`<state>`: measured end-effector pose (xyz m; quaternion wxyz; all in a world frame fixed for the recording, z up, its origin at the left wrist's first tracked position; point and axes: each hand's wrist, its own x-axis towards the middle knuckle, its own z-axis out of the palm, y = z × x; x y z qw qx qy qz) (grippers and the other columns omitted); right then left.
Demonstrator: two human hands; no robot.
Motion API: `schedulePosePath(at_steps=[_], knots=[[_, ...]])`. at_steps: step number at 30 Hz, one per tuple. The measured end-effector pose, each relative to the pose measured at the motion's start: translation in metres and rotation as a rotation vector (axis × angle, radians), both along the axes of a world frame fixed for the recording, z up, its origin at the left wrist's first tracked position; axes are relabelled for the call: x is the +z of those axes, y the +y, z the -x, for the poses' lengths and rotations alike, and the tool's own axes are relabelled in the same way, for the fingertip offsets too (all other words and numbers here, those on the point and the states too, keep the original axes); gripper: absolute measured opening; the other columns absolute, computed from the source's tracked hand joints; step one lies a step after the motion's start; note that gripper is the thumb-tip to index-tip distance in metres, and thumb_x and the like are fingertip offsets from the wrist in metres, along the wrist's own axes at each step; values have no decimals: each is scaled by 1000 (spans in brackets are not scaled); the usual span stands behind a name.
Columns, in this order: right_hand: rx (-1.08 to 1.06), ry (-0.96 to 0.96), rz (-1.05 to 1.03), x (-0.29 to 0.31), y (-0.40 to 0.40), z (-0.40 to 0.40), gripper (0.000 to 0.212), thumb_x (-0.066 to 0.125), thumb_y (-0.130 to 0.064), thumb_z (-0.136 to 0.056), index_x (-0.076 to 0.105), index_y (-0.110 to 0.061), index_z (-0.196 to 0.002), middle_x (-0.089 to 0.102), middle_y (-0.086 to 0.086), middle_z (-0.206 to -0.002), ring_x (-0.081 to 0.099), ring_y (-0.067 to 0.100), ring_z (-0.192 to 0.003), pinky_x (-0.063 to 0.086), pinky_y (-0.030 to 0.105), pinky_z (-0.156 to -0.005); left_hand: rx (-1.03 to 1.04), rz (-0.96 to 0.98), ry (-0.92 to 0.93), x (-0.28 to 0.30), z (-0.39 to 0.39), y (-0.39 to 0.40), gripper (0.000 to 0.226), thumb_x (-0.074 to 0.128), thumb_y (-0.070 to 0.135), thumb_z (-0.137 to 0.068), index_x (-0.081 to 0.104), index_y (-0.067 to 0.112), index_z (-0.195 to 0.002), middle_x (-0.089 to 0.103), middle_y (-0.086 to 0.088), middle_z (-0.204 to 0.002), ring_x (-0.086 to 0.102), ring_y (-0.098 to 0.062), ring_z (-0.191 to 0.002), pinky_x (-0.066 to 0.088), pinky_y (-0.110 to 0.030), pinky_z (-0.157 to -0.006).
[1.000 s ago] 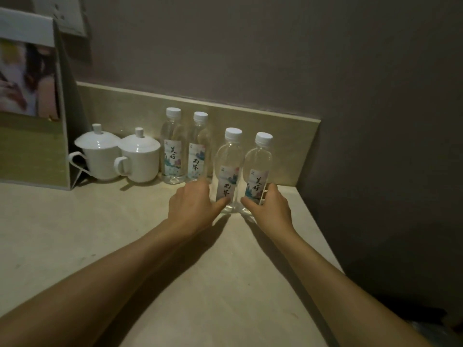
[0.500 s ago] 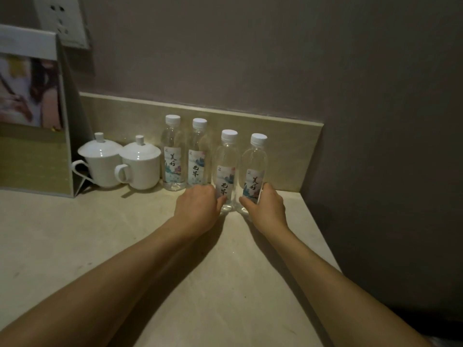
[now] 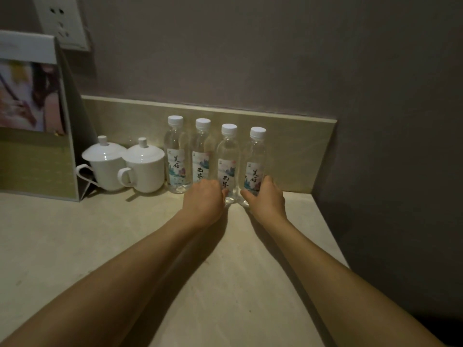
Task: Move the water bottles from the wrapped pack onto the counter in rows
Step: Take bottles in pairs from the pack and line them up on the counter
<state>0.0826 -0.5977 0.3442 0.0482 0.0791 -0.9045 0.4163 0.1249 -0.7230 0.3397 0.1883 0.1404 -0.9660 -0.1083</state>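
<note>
We note 4 clear water bottles (image 3: 215,156), white caps, printed labels, upright in one row on the counter (image 3: 125,246) vs. backsplash; 2 right-hand ones slightly fwd.

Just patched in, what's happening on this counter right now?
A person is lining up water bottles along the backsplash. The left hand grips the base of the third bottle, and the right hand grips the fourth bottle; both stand upright on the counter. Two more bottles stand to their left, making a row of four beside two lidded white cups. The wrapped pack is not in view.
</note>
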Motion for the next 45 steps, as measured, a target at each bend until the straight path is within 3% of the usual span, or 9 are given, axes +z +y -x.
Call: schedulePosePath(at_steps=[8, 14, 19, 24, 29, 36, 41, 45], knots=[[0, -4, -12, 1, -3, 10, 45, 68, -35, -87, 47, -15, -122, 53, 9, -128, 55, 31, -116, 50, 54, -93, -1, -20, 3, 0, 10, -1, 32, 50, 36, -100, 65, 9, -93, 55, -4, -76, 57, -22, -73, 49, -33, -66], [-6, -5, -4, 1, -6, 16, 47, 68, -34, -87, 47, -13, -124, 54, 10, -127, 56, 31, -115, 50, 53, -93, 1, -18, -6, 1, 16, -2, 33, 49, 35, -100, 65, 7, -96, 63, -10, -85, 65, -28, -82, 57, -41, -77], [-4, 21, -18, 1, -8, 22, 47, 68, -34, -88, 47, -10, -122, 55, 12, -127, 56, 34, -116, 51, 51, -92, 0, 27, -19, 1, 23, -6, 33, 49, 34, -101, 65, 7, -95, 64, -12, -87, 63, -29, -81, 54, -38, -74], [0, 41, -13, -2, -9, 27, 47, 69, -33, -87, 47, -10, -122, 54, 12, -127, 56, 33, -115, 51, 49, -93, 3, 136, -68, 4, 29, -7, 25, 55, 29, -98, 68, 8, -93, 58, -9, -77, 61, -27, -77, 48, -35, -64], [0, 58, -15, -4, -9, 28, 47, 69, -32, -87, 47, -9, -123, 54, 12, -127, 56, 33, -115, 50, 48, -94, 0, 166, -102, 3, 33, -9, 21, 59, 28, -95, 66, 9, -89, 40, 2, -59, 53, -19, -67, 42, -30, -59], [-4, 54, -13, -4, -13, 27, 48, 67, -31, -88, 45, -9, -125, 52, 13, -129, 56, 33, -117, 50, 50, -96, -22, 130, -112, 2, 35, -10, 26, 58, 28, -96, 51, 16, -75, 42, 2, -61, 58, -20, -68, 56, -33, -67], [-24, 33, -11, -3, -14, 23, 49, 66, -33, -89, 45, -10, -126, 52, 12, -130, 55, 33, -117, 50, 53, -94, -19, 121, -85, 3, 30, -9, 20, 56, 26, -98, 62, 11, -86, 50, 0, -66, 61, -21, -72, 55, -33, -67], [-41, 17, -13, 1, -14, 19, 50, 67, -34, -88, 46, -9, -126, 52, 12, -129, 55, 34, -117, 50, 53, -93, -36, 121, -64, 6, 22, -8, 31, 47, 35, -101, 63, 10, -90, 59, -6, -78, 65, -25, -77, 59, -40, -73]])
